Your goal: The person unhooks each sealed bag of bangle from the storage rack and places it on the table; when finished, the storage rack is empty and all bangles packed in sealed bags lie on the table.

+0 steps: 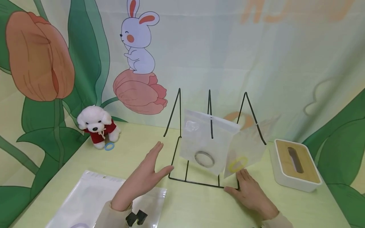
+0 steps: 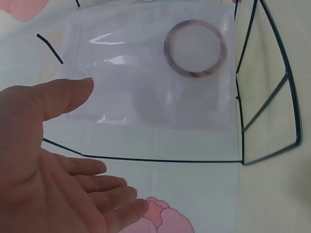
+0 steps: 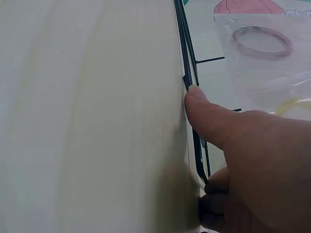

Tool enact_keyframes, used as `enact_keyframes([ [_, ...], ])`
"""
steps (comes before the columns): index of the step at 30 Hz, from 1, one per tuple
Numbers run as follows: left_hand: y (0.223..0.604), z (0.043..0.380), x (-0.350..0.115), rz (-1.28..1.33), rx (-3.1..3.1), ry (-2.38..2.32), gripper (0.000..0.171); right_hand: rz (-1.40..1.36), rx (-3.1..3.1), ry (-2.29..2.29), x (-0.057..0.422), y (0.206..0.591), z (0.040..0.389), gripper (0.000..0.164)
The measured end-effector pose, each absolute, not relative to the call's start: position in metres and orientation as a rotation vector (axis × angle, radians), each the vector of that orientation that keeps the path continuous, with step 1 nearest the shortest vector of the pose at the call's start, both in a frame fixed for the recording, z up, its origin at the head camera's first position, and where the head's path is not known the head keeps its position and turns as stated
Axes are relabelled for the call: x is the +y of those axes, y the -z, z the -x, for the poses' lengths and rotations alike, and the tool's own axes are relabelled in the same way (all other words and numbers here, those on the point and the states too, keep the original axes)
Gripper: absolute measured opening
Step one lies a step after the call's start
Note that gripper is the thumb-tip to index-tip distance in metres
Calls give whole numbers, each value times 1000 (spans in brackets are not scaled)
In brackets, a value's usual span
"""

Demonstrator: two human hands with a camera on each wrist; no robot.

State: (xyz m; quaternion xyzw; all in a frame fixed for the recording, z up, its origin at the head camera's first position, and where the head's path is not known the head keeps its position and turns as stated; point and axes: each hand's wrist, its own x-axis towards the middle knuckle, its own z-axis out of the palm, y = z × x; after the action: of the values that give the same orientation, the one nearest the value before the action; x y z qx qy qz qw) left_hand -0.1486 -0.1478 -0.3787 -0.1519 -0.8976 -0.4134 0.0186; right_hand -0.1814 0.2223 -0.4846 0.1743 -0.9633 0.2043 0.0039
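Note:
A black wire rack (image 1: 199,183) with upright prongs stands on the table. From its middle prong hangs a clear zip bag (image 1: 196,136) with a greyish-purple bangle (image 2: 167,51) inside. To its right, a second clear bag (image 1: 253,142) holding a yellow ring (image 1: 232,168) hangs on the right prong. My left hand (image 1: 142,177) is held just left of the rack, fingers straight and thumb spread, with nothing in it. Down at the rack's front right corner, my right hand (image 1: 251,191) grips the frame, thumb on the front rod (image 3: 186,63) and fingers round the side.
Another clear bag (image 1: 91,190) lies flat at the front left, a pale purple ring (image 1: 80,225) partly showing in it. A white plush dog (image 1: 98,122) in red sits at the back left beside a blue ring (image 1: 105,147). A wood-topped tissue box (image 1: 309,164) stands on the right.

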Motion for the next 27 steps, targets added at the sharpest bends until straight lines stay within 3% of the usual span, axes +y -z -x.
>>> enact_keyframes([
  [11,377,173,-129,390,-2676,1479,92,-537,-3016,-646,222,485,182,92],
  [27,372,195,-108,327,-2495,1680,84,-528,-3032,-659,221,483,180,91],
])
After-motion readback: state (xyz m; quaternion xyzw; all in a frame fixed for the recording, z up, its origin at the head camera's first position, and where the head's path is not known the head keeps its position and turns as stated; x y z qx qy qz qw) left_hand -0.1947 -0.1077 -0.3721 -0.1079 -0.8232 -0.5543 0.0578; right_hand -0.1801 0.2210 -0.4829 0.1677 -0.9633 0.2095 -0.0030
